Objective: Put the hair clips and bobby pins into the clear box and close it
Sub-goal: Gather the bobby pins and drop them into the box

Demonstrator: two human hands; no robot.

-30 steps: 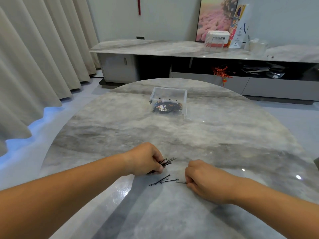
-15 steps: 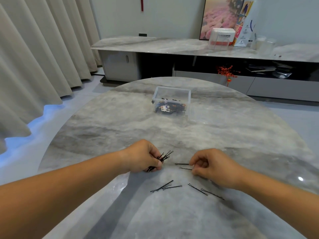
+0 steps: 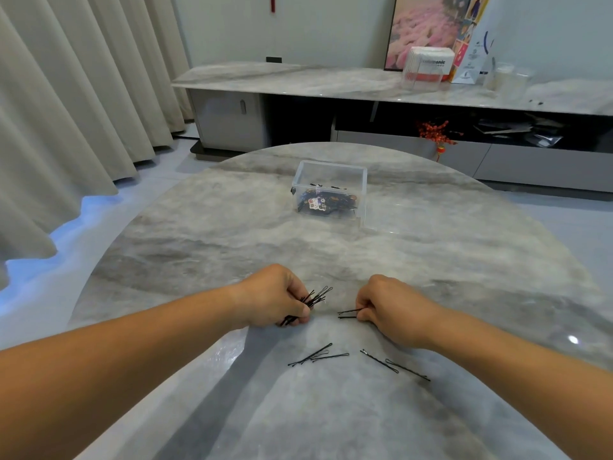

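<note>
Left hand [image 3: 272, 298]: fingers clenched round a bundle of bobby pins [image 3: 314, 297], whose looped ends fan out to the right past the thumb; knuckles resting on the round marble table [image 3: 199, 247]. Right hand [image 3: 386, 305]: thumb and forefinger pinched on what appear to be two bobby pins [image 3: 348, 314], tips pointing left, lying low against the table; the exact count is hard to read. Four loose pins [image 3: 318, 356] remain on the table near the viewer, two crossed at centre, two [image 3: 394, 365] end to end to the right, all apart from both hands. Clear box [image 3: 330, 190] stands open at the far centre, well apart from the hands; hair clips [image 3: 323, 202] heaped inside; its lid [image 3: 384, 214] lies just right of it.
</note>
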